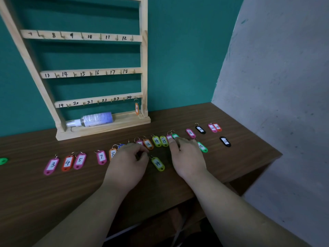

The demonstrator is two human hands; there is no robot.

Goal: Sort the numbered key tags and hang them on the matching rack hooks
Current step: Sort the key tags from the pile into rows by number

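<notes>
Some twenty key tags (101, 157) lie in a row across the table (53, 193), one orange tag (136, 108) hanging on the rack (99, 72) behind. The left hand (127, 161) curls over the row, grasp unclear. The right hand (187, 155) lies flat, pressing a pink tag (169, 138), with bare tabletop nearer.

At mid-frame, I'm resting my left hand (127, 162) with fingers curled under; just to its right, my right hand (188, 155) is lying palm-down, fingers stretched forward.
</notes>
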